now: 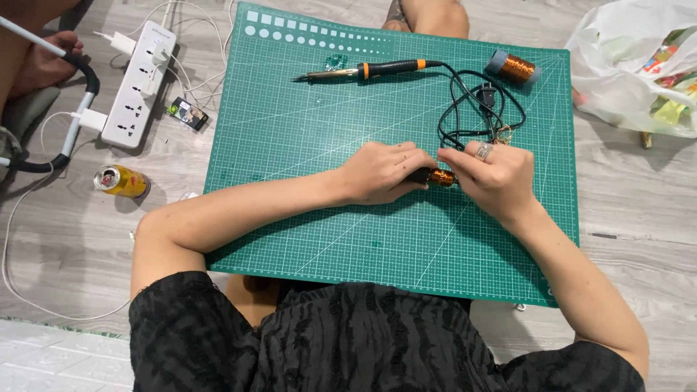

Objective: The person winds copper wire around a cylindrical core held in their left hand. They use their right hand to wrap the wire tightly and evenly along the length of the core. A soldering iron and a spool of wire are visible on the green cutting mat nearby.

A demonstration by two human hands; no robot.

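Copper-wound coil (440, 176) lies mid cutting mat (305, 218), long axis left-right | my left hand (377, 171) is closed around its dark end | my right hand (495, 176) pinches its other end, fingers curled | both touching it.

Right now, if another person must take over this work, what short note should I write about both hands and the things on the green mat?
Left hand: closed around the dark end of a small rod wound with copper-coloured wire, low over the green cutting mat.
Right hand, with a ring: fingers pinched at the other end of the same coil.
Black and orange soldering iron: lying at the top of the mat, its black cord looped behind the hands.
Spool of copper wire: top right corner of the mat.
Done: part of the rod is wound.
Left: cannot tell how much winding remains.
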